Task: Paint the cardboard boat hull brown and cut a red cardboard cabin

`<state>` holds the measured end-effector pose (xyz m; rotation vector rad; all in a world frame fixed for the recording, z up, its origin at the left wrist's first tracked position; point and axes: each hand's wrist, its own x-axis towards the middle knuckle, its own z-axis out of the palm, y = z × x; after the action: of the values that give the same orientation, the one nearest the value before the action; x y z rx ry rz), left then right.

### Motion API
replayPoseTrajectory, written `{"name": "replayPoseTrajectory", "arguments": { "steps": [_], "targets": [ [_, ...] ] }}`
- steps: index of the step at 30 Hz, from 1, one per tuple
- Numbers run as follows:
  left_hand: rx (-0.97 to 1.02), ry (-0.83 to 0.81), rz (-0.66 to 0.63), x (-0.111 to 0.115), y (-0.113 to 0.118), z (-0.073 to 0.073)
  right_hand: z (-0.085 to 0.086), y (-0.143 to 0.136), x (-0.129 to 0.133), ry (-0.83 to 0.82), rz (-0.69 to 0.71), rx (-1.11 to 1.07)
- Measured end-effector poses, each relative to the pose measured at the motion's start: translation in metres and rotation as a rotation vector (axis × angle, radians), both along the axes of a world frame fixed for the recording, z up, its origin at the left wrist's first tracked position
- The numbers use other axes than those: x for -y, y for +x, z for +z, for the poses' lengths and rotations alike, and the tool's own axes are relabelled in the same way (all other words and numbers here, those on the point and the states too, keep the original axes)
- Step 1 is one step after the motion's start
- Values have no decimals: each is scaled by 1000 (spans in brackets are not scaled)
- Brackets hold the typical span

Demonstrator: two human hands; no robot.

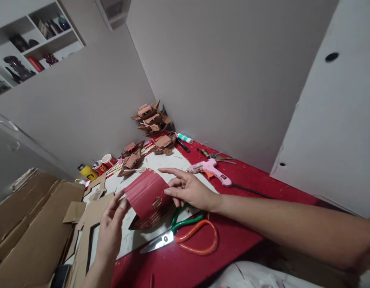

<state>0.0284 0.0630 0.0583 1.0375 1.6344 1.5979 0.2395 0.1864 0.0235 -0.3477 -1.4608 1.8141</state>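
Note:
A curved piece of red cardboard (147, 192), with a torn brown patch near its right edge, is between my two hands. My left hand (111, 220) grips its left edge between thumb and fingers. With thumb and fingers, my right hand (188, 190) pinches the right edge, the index finger stretched along the top. Beneath the sheet shows a dark brown model boat hull (147, 222); whether the two touch I cannot tell. Scissors (165, 239) with one green and one orange handle lie just in front, blades pointing left.
Beyond my right hand lie a pink glue gun (210, 166) and pliers (222, 157). Several brown model boats (163, 142) stand at the back corner. Paper cups (108, 160) and a yellow bottle (88, 172) are at the left. Cardboard sheets (37, 224) lean at the left edge.

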Motion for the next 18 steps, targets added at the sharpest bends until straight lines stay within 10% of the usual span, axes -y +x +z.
{"name": "replayPoseTrajectory", "arguments": {
  "steps": [8,18],
  "targets": [
    [235,57,-10,5,49,-3,0,6,19,108,54,-14],
    [205,-43,-121,1,53,-6,3,11,11,354,-75,-52]
  ]
}}
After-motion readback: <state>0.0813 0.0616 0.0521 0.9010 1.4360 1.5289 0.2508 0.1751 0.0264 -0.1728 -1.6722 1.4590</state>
